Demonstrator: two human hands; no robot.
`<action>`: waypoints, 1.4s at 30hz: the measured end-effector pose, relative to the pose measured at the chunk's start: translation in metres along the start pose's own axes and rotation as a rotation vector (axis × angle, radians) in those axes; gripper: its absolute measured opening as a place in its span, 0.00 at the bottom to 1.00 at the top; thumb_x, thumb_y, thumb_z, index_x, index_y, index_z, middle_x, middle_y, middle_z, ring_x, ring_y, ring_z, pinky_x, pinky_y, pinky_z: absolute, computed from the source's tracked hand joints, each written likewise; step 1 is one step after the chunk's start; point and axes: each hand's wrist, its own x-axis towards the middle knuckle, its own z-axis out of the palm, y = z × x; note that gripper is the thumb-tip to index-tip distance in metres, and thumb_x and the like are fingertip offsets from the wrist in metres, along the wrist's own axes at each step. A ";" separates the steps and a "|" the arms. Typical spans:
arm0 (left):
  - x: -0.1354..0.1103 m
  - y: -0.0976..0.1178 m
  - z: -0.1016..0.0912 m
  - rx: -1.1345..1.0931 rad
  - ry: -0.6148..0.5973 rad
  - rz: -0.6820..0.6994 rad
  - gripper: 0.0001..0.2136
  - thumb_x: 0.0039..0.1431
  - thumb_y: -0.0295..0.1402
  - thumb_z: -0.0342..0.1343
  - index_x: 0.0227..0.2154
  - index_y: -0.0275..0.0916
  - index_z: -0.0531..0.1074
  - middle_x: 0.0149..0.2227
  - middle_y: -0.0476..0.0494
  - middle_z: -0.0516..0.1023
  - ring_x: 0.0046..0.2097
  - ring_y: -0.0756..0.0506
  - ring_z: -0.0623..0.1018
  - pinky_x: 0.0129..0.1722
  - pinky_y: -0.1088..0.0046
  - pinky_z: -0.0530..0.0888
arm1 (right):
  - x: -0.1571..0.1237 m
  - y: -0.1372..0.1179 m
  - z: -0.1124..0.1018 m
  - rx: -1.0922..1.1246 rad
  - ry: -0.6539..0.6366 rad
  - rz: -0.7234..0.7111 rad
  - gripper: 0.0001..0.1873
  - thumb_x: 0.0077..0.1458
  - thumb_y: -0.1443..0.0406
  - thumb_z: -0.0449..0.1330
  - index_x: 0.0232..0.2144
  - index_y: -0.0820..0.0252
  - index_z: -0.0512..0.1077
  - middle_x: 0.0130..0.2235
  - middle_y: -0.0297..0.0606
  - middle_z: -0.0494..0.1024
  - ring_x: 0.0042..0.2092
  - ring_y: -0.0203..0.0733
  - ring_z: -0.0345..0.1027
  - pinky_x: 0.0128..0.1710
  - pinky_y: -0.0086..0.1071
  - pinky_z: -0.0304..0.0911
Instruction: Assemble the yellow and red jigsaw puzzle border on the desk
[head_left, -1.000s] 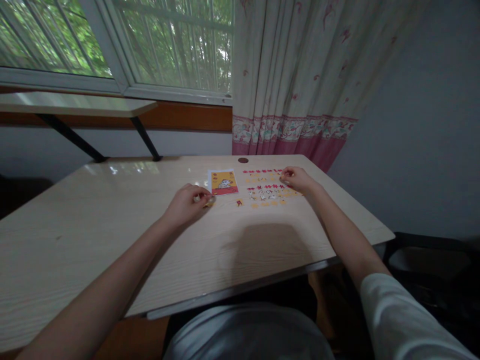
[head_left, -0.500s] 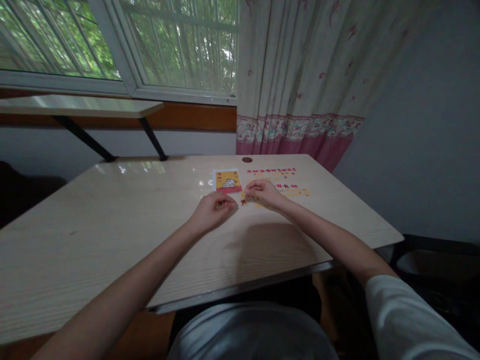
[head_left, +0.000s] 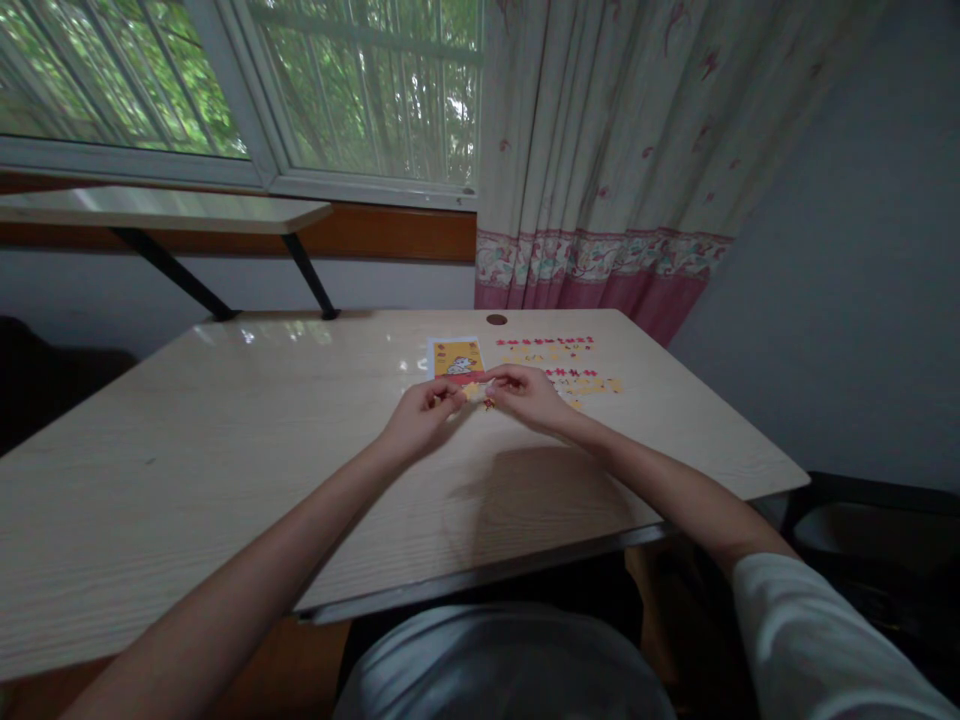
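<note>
My left hand (head_left: 424, 415) is closed in a pinch, and a small yellow puzzle piece (head_left: 471, 391) shows at its fingertips. Just to the right, my right hand (head_left: 529, 395) is pinched as well, its fingertips close to that piece; what it grips is too small to make out. A dark red and yellow piece (head_left: 489, 404) lies on the table below the right fingertips. Directly behind my hands is a picture card (head_left: 459, 358) with a white animal on yellow and a red lower band, its lower edge partly covered by my fingers.
Rows of red puzzle pieces (head_left: 544, 342) and yellow puzzle pieces (head_left: 604, 385) are spread on the wooden table (head_left: 262, 450), right of the card. A raised shelf (head_left: 165, 208) stands at the back left. Behind the table hang curtains (head_left: 600, 150).
My hands have come closer together. The yellow piece now shows between them at the left fingertips, and my right hand has lowered slightly over the small pieces.
</note>
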 end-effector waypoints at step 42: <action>0.011 -0.019 -0.009 0.720 -0.019 0.227 0.06 0.53 0.35 0.58 0.31 0.38 0.77 0.33 0.41 0.79 0.37 0.41 0.74 0.40 0.65 0.70 | 0.007 0.032 -0.023 -0.699 -0.224 -0.151 0.13 0.57 0.66 0.61 0.45 0.59 0.76 0.42 0.42 0.80 0.44 0.44 0.69 0.46 0.37 0.59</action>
